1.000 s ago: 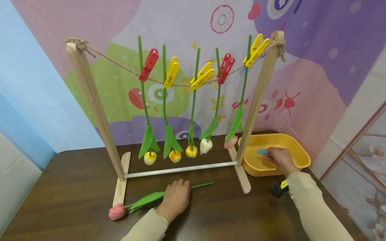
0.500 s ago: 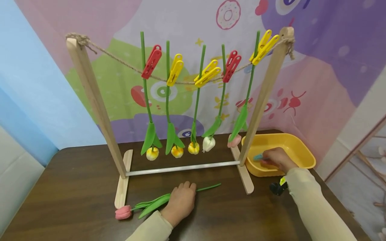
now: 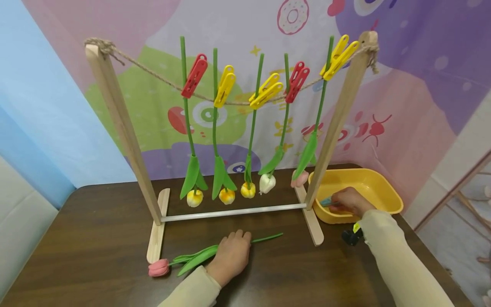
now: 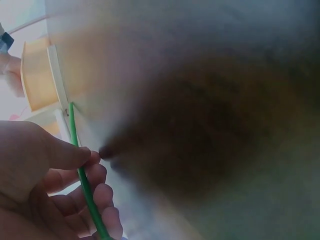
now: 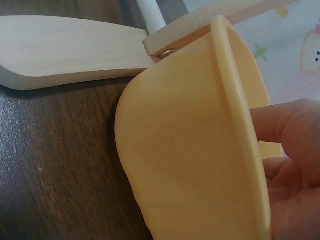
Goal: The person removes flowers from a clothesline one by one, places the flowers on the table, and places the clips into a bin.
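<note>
A pink artificial tulip [image 3: 159, 267] lies on the dark wooden table, its flower toward the left. My left hand [image 3: 232, 253] rests over its stem; in the left wrist view, thumb and fingers pinch the green stem [image 4: 90, 195]. Inside the yellow basin [image 3: 383, 183], my right hand [image 3: 350, 201] holds a light blue clothespin [image 3: 326, 201]. The right wrist view shows part of that hand behind the wall of the basin [image 5: 185, 145], which hides the clothespin. Several tulips, such as a white tulip [image 3: 267, 183], hang upside down from a rope [image 3: 153, 73].
Red and yellow clothespins, one being a red clothespin [image 3: 194, 76], grip the hanging stems. The rope runs between two wooden posts [image 3: 124, 132] on flat feet, joined low down by a white rod [image 3: 234, 212]. A patterned cloth [image 3: 230, 21] hangs behind.
My right hand has moved the blue clothespin left and slightly lower within the basin. My left hand stays on the tulip stem. The head view has shifted a little.
</note>
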The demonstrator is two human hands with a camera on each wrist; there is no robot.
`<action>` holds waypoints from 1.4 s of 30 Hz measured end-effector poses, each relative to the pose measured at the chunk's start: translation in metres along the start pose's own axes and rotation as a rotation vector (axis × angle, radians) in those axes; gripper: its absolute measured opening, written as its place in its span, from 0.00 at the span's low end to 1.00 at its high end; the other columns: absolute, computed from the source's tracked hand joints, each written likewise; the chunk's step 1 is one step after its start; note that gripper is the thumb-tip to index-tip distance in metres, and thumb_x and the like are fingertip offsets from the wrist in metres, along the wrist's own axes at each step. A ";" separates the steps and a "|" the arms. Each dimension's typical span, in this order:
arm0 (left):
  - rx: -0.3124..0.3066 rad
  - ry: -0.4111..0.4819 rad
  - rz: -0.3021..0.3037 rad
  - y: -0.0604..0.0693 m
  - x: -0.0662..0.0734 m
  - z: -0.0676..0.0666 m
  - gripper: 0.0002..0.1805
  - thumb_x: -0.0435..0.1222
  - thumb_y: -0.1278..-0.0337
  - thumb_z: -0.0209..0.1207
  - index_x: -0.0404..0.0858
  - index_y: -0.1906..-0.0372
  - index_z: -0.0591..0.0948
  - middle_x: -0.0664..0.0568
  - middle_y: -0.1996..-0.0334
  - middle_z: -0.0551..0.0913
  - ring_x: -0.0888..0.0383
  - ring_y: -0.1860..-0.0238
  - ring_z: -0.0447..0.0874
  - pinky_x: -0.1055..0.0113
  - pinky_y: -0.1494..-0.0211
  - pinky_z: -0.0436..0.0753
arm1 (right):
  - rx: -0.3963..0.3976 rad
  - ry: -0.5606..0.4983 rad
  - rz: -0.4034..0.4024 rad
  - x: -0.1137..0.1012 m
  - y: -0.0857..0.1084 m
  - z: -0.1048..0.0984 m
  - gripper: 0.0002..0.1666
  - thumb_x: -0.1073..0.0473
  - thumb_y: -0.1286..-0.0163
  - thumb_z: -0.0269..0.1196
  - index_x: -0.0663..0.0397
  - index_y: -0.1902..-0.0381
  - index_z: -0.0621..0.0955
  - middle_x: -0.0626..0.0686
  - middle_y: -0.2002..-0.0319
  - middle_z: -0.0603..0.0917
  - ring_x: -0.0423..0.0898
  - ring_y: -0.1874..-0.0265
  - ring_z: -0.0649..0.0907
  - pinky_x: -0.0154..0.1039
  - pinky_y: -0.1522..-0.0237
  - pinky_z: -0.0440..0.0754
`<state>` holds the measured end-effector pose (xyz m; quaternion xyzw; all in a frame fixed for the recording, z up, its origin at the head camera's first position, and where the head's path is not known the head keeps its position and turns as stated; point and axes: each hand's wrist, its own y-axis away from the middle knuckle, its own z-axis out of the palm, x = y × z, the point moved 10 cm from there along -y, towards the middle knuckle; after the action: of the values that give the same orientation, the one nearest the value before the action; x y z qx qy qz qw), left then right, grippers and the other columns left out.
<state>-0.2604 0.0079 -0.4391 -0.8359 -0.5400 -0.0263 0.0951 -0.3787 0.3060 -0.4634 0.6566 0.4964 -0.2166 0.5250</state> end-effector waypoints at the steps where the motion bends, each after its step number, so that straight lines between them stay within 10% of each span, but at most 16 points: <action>1: 0.002 -0.003 0.001 0.000 0.000 -0.001 0.06 0.36 0.44 0.59 0.40 0.70 0.75 0.50 0.75 0.74 0.52 0.72 0.76 0.62 0.75 0.72 | -0.003 0.007 0.002 0.000 0.000 0.000 0.14 0.70 0.39 0.52 0.79 0.60 0.76 0.56 0.67 0.80 0.40 0.72 0.82 0.33 0.64 0.82; 42: -0.078 0.016 -0.028 -0.005 -0.001 0.007 0.12 0.27 0.52 0.60 0.38 0.61 0.75 0.47 0.66 0.74 0.49 0.63 0.75 0.56 0.66 0.74 | 0.101 0.467 0.024 -0.002 -0.008 -0.004 0.09 0.62 0.44 0.57 0.64 0.77 0.78 0.48 0.84 0.75 0.42 0.82 0.74 0.33 0.74 0.71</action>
<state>-0.2653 0.0105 -0.4451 -0.8312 -0.5493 -0.0552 0.0664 -0.3876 0.3088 -0.4640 0.7201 0.5852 -0.0770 0.3648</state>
